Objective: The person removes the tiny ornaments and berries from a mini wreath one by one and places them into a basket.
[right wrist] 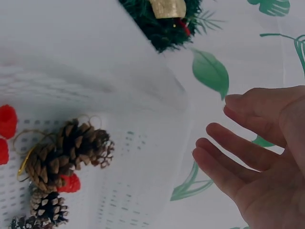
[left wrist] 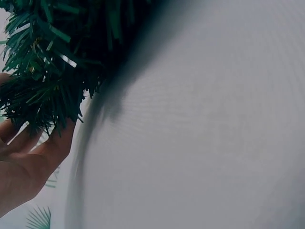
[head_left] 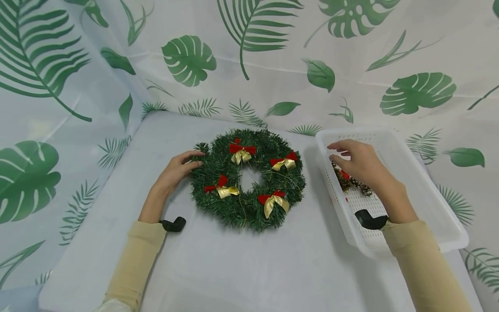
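A green wreath (head_left: 249, 219) lies on the table, decorated with several red-and-gold bows (head_left: 274, 203). At its left edge, my left hand (head_left: 176, 171) holds the wreath; the fingertips are partly hidden in the green needles (left wrist: 45, 88). Over the left side of a white plastic basket (head_left: 432, 203) hovers my right hand (head_left: 362, 162), its fingers loosely bent and apart, with nothing between them. Brown pine cones (right wrist: 78, 145) and red pieces (right wrist: 70, 183) lie in the basket below that hand.
The white-covered table (head_left: 249, 268) stands against a white cloth backdrop (head_left: 273, 73) printed with green leaves. The basket's raised rim (head_left: 331, 190) stands to the right of the wreath. Black straps with small mounts (head_left: 174, 224) are worn at both wrists.
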Demonstrator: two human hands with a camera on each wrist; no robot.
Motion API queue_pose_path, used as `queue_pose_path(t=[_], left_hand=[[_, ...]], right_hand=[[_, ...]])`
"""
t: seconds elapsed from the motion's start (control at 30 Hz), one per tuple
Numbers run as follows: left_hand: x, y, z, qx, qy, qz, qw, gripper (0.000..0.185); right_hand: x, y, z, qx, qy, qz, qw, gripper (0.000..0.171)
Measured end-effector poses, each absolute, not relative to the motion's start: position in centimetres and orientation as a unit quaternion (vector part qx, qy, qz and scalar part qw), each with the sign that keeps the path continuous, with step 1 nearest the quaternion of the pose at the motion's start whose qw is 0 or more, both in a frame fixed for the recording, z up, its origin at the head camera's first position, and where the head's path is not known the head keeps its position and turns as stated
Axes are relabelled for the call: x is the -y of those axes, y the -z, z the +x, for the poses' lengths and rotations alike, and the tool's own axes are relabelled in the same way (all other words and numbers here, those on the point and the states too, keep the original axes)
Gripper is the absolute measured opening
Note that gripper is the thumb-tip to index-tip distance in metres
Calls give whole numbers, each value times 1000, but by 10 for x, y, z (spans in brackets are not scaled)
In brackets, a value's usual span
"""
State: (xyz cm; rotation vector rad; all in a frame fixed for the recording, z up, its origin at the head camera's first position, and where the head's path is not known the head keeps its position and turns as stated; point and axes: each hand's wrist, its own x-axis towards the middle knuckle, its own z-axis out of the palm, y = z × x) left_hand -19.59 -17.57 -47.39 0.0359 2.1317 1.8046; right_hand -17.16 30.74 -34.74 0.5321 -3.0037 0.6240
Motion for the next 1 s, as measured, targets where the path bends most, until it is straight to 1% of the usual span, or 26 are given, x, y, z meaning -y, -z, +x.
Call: queue_pose_path(t=[0.53, 1.0], left_hand=[[177, 473, -196, -754, -634, 16, 174, 49], [174, 476, -195, -754, -635, 18, 165, 48]], right_hand=[[-283, 336, -167, 958, -205, 198, 35, 27], [-259, 337, -168, 948, -228, 219, 32, 25]])
